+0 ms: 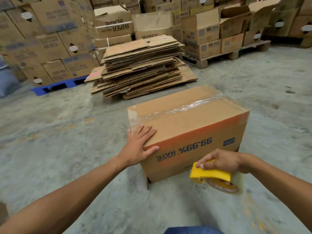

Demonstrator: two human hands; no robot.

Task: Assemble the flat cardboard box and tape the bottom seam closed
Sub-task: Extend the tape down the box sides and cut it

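A grey concrete floor (67,115) spreads out under everything, with walls of stacked cartons (50,39) well beyond both hands, some on a wooden pallet (219,58) and some on a blue pallet (57,86). Ahead of the hands, past the box, lies a tall pile of flattened cardboard sheets (141,68).

The cardboard box (190,130) stands assembled on the floor, directly in front of the person, its print upside down and reading "99.99% RATE". Clear tape (189,106) runs along the seam on its upward face, from the end under the left hand across to the far end, wrinkled and shiny in the middle.

The left hand (140,144) lies flat and open on the near left corner of the box, fingers spread on the top face and thumb pressed against the printed side. It grips nothing.

The right hand (219,162) hovers just beside the box's near side, low, and is closed around a yellow tape dispenser (211,173), fingers wrapped over the yellow housing with the roll hanging beneath.
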